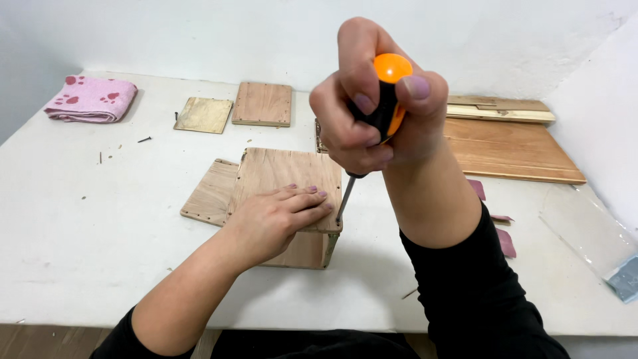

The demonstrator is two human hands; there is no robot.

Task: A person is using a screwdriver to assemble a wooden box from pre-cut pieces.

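1. The right hand [379,113] is clenched around the orange and black handle of a screwdriver [385,100], held upright with the thumb pressed near the top of the handle.
2. The screwdriver's metal shaft runs down and slightly left, and its tip meets the near right corner of a small wooden box [289,199].
3. The left hand [276,219] lies flat, palm down, on the top panel of the wooden box, fingers together and pointing right, ending just beside the screwdriver tip. It grips nothing.
4. The wooden box sits on the white counter [86,239], near the middle of the view and close to the front edge.
5. A flat wooden panel [211,193] lies touching the box's left side, partly under it.
6. Farther back lie a brass-coloured square plate [203,114] and, just beside it on the right, another wooden panel [262,104].
7. A folded pink cloth [91,98] with red paw prints rests at the far left corner.
8. Long wooden boards [512,143] lie at the right rear, well apart from the cloth.
9. A clear plastic bag [591,233] lies at the right edge.
10. Both sleeves are black.
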